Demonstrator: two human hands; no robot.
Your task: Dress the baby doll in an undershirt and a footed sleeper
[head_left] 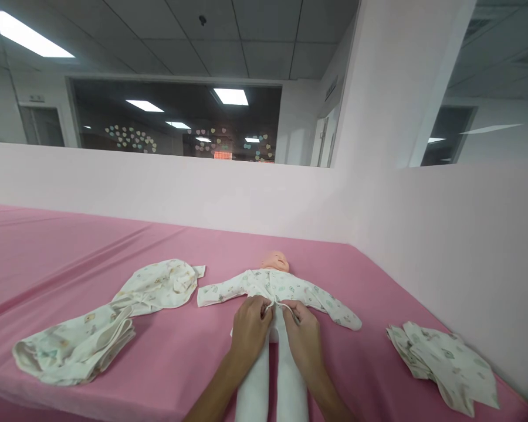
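Observation:
A baby doll [276, 261] lies on its back on the pink sheet, its head toward the wall. It wears a white printed top [290, 286] with the sleeves spread out to both sides, and its legs [253, 387] are white. Over the doll's waist, my left hand [251, 323] pinches one end of a thin white tie [273, 303]. My right hand [303, 333] is closed on the other end, a little to the right. The two ends meet between my hands at the front of the top.
Crumpled printed baby clothes [158, 287] lie left of the doll, with a folded printed cloth [79, 346] nearer the front edge. Another folded printed cloth [449, 363] is at the right. A white wall [246, 196] with windows borders the pink sheet [167, 363].

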